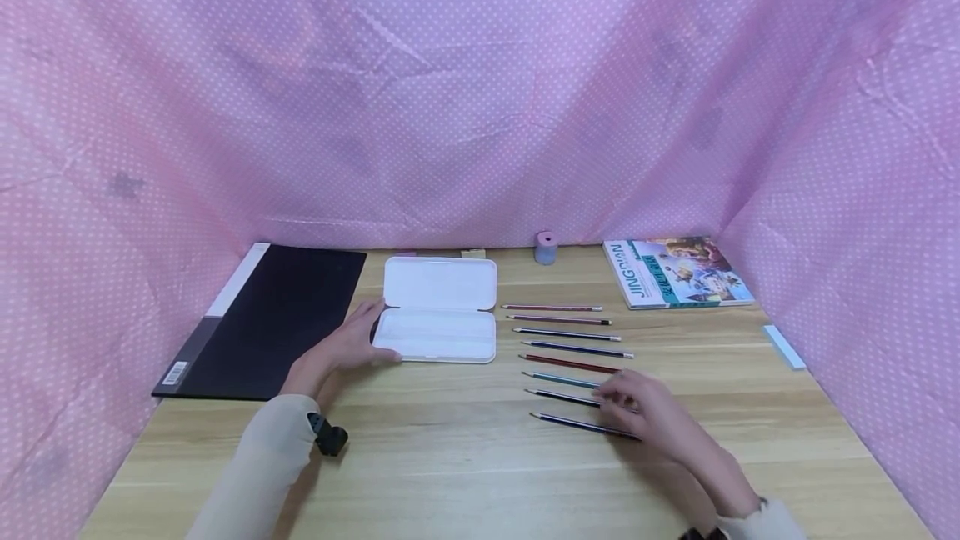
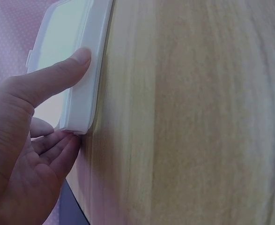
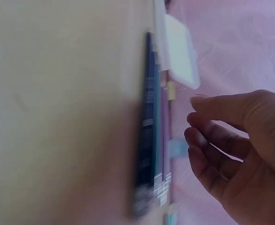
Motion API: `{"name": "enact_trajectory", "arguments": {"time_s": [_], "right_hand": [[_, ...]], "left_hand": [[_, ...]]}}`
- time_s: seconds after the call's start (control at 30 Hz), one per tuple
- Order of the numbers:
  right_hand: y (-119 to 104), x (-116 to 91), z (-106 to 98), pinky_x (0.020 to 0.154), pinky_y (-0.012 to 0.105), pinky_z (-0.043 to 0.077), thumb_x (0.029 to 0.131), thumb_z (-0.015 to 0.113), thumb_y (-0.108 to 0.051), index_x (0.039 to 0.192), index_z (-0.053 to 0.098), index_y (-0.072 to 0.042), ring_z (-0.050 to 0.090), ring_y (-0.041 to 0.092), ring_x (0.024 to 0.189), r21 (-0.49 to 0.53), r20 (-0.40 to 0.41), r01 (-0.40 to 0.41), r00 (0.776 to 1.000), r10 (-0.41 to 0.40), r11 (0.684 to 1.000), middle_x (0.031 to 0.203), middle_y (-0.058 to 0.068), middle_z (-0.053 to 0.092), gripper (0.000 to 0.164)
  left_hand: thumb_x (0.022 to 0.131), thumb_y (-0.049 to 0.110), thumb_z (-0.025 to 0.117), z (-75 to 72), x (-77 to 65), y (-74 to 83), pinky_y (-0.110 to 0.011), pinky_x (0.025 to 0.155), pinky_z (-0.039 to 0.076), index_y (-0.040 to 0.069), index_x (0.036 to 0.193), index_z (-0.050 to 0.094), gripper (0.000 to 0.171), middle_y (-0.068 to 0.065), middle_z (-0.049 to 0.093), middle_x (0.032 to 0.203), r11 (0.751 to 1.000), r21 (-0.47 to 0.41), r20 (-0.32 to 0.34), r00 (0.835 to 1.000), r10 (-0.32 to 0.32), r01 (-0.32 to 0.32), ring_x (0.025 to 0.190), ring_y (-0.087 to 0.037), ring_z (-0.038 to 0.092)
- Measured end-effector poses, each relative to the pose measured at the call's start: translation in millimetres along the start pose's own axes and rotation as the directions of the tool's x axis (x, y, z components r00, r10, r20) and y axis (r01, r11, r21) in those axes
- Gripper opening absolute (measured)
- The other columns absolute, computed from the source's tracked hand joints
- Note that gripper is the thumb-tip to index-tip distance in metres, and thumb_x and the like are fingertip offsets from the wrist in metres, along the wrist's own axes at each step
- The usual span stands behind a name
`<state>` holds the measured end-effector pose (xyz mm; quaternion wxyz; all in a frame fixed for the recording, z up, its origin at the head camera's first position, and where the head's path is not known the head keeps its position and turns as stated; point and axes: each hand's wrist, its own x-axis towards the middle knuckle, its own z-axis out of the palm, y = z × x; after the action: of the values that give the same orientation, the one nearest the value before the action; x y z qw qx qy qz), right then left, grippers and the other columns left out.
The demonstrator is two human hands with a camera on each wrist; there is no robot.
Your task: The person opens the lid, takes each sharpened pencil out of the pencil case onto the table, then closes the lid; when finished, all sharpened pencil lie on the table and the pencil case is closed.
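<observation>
A white pencil case [image 1: 435, 335] lies with its lid [image 1: 440, 283] folded back, and no pencils show inside. My left hand [image 1: 349, 343] holds its left end; in the left wrist view the thumb [image 2: 71, 68] presses the front wall while the fingers curl at the end. To the right of the case, several pencils [image 1: 576, 347] lie in a spaced row, among them a red one [image 1: 566, 362] and a teal one [image 1: 558, 378]. My right hand [image 1: 651, 413] hovers over the right ends of the nearest pencils. Its fingers are loosely bent, with nothing between them in the right wrist view.
A black folder [image 1: 288, 319] lies at the left. Along the back stand a small pink and blue cylinder [image 1: 546, 249] and, farther right, a book [image 1: 678, 273]. A light blue strip [image 1: 784, 347] is by the right edge. Pink dotted cloth [image 1: 480, 107] encloses the table.
</observation>
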<state>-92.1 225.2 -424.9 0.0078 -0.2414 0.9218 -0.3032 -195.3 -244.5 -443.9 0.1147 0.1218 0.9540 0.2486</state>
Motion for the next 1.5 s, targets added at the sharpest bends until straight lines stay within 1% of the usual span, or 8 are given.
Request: {"name": "enact_trajectory", "arguments": {"time_s": [0.27,0.57,0.77,0.9,1.1,1.23,1.33,1.5], "right_hand": [[-18,84,-10,0.076,0.031,0.050,0.087,0.063,-0.013,0.113,0.063,-0.006,0.058,0.013,0.087,0.136,0.024,0.011,1.000,-0.014,0.991,0.098,0.005,0.064,0.027],[-28,172,29,0.086,0.038,0.048,0.088,0.061,-0.016,0.128,0.047,0.001,0.058,0.026,0.102,0.214,0.030,-0.086,0.996,0.081,0.973,0.113,0.018,0.059,0.045],[-36,206,52,0.096,0.041,0.041,0.093,0.054,-0.024,0.143,0.030,-0.007,0.046,0.027,0.121,0.387,0.078,-0.226,0.974,0.212,0.894,0.134,0.015,0.045,0.058],[-40,213,58,0.092,0.041,0.043,0.095,0.048,-0.035,0.143,0.030,-0.017,0.048,0.025,0.116,0.476,0.006,-0.224,0.968,0.252,0.851,0.128,0.010,0.048,0.054],[-45,203,55,0.071,0.035,0.044,0.095,0.039,-0.049,0.103,0.061,-0.006,0.051,0.020,0.086,0.399,-0.077,-0.158,0.976,0.205,0.903,0.096,0.007,0.055,0.050],[-43,189,51,0.073,0.034,0.045,0.093,0.044,-0.050,0.100,0.066,-0.012,0.052,0.019,0.087,0.352,0.004,-0.123,0.992,0.130,0.928,0.099,0.004,0.059,0.045],[-42,180,48,0.084,0.036,0.046,0.091,0.048,-0.051,0.115,0.064,-0.018,0.054,0.016,0.103,0.317,0.101,-0.109,0.992,0.081,0.942,0.113,0.000,0.061,0.044],[-40,170,48,0.102,0.040,0.035,0.085,0.057,-0.052,0.136,0.046,-0.010,0.041,0.021,0.125,0.246,0.290,-0.089,0.957,0.014,0.965,0.135,0.006,0.048,0.067]], "left_hand": [[0.065,0.063,0.071,1.0,-1.1,0.3,-0.052,0.106,0.021,0.005,0.148,0.011,0.118,-0.018,0.017,0.148,1.000,-0.014,0.003,1.000,-0.009,0.010,0.135,-0.034,0.018],[0.066,0.058,0.073,0.0,-1.7,3.3,-0.054,0.107,0.020,0.008,0.148,0.010,0.115,-0.016,0.015,0.149,0.999,-0.042,0.010,0.999,-0.034,0.034,0.136,-0.034,0.016],[0.064,0.058,0.075,2.0,-1.6,0.8,-0.052,0.106,0.023,0.011,0.147,0.015,0.112,-0.014,0.024,0.145,0.998,-0.065,-0.020,1.000,-0.012,0.011,0.132,-0.030,0.024],[0.063,0.045,0.082,3.0,1.1,2.7,-0.048,0.103,0.029,0.009,0.139,0.024,0.102,-0.012,0.037,0.134,0.985,-0.165,-0.074,0.997,0.029,-0.041,0.123,-0.026,0.036],[0.058,0.030,0.088,8.1,0.8,4.5,-0.045,0.096,0.038,0.006,0.138,0.018,0.109,-0.016,0.049,0.120,0.955,-0.270,-0.148,0.986,0.082,-0.120,0.110,-0.028,0.049],[0.058,0.030,0.088,11.0,-1.8,6.3,-0.045,0.095,0.039,0.006,0.133,0.022,0.103,-0.016,0.050,0.117,0.953,-0.273,-0.146,0.985,0.091,-0.129,0.108,-0.028,0.051],[0.062,0.038,0.084,10.0,-5.8,5.9,-0.046,0.098,0.036,0.003,0.137,0.021,0.105,-0.016,0.047,0.123,0.962,-0.256,-0.119,0.990,0.071,-0.100,0.112,-0.028,0.049],[0.081,0.047,0.066,4.0,-11.6,-1.8,-0.050,0.103,0.029,0.004,0.144,0.021,0.088,-0.016,0.036,0.138,0.927,-0.373,-0.026,0.999,0.029,-0.037,0.125,-0.032,0.037]]}}
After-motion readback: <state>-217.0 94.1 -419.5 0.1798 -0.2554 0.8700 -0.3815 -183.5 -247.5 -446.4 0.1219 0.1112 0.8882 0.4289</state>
